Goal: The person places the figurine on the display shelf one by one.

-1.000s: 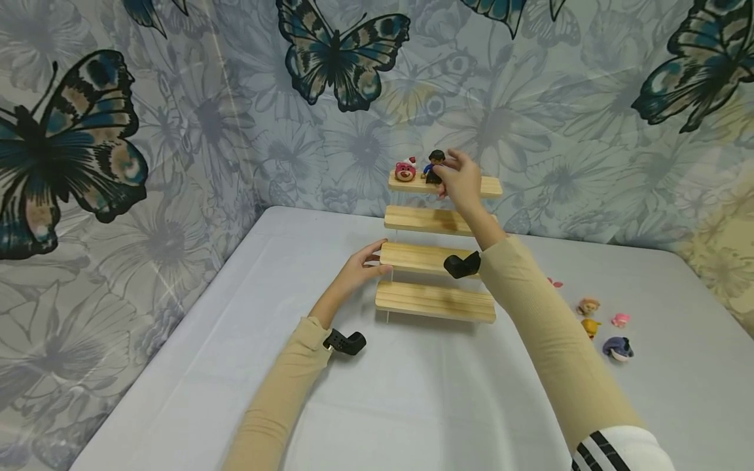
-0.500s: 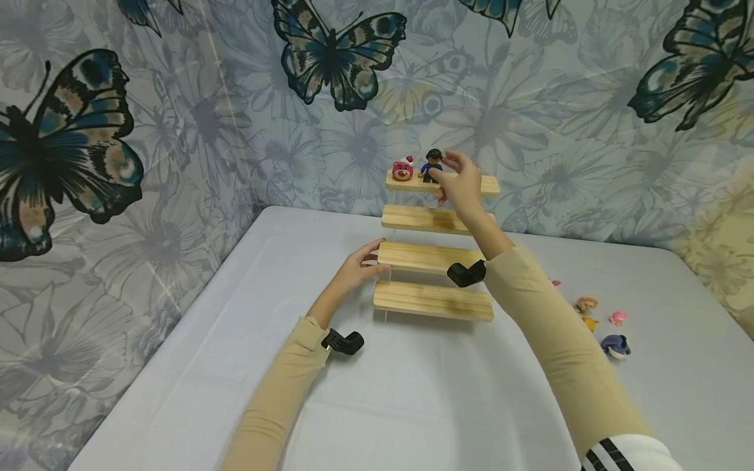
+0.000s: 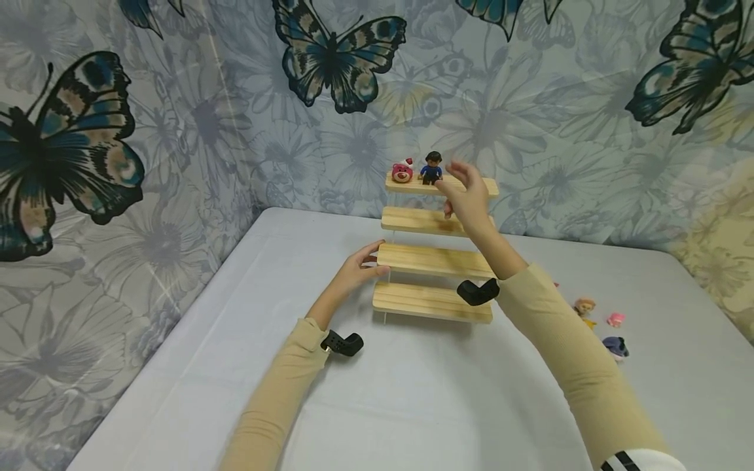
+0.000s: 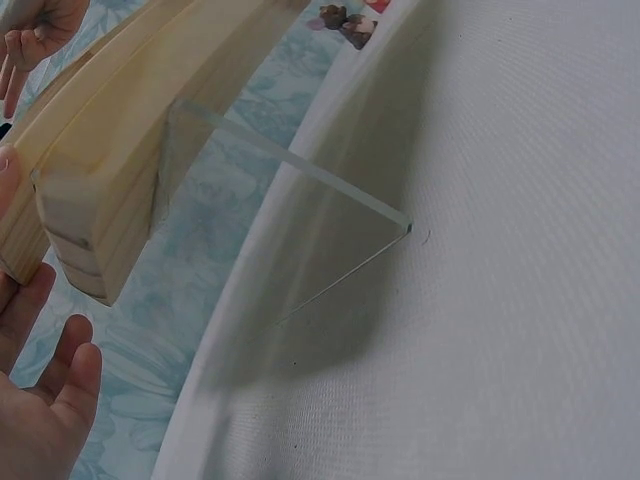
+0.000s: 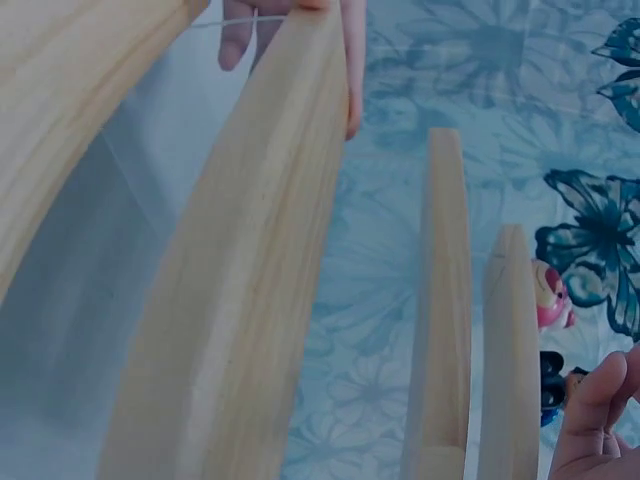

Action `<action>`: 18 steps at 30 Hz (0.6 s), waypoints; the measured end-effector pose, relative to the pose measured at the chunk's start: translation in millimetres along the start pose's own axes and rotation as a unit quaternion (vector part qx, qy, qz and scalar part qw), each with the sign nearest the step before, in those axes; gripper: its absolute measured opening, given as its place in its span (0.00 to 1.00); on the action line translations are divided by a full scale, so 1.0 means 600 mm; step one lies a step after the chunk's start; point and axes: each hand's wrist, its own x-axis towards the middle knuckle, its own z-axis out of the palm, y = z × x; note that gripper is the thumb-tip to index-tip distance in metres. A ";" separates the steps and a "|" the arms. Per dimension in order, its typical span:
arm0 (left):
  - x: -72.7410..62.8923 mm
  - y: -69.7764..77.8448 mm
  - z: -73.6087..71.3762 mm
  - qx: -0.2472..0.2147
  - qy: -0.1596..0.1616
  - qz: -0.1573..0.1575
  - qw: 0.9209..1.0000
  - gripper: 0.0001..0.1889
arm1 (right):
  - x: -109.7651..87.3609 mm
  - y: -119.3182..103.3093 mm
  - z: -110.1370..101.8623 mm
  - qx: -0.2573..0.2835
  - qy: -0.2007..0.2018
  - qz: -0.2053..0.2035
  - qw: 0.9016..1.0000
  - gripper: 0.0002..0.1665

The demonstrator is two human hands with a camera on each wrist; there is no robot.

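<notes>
While the white table spreads beneath, the four-tier wooden stand rises toward its far edge; build looks stiff and fairly light, clear support perhaps brittle, so a board end seems the safest hold; left hand grips one such end at the stand's nine o'clock, thumb at the front edge, fingers toward the back; right hand hangs raised at one o'clock, fingers loosely curved, thumb apart, holding nothing; thumb contact with its neighbour, cannot tell; dark-haired figure stands upright on the top board, ten o'clock from that hand; probably hard, light, smooth plastic, tippy, best pinched round the torso; pink bear figure at its nine o'clock, squat, likely steadier.
</notes>
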 end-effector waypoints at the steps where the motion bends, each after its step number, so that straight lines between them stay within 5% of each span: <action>1: 0.000 0.000 0.001 -0.001 -0.001 0.001 1.000 0.34 | -0.003 0.000 -0.002 -0.001 -0.001 -0.002 1.000 0.29; 18: 0.001 0.002 0.001 -0.036 -0.007 -0.021 0.999 0.34 | -0.042 0.004 -0.063 0.058 -0.020 -0.018 0.998 0.30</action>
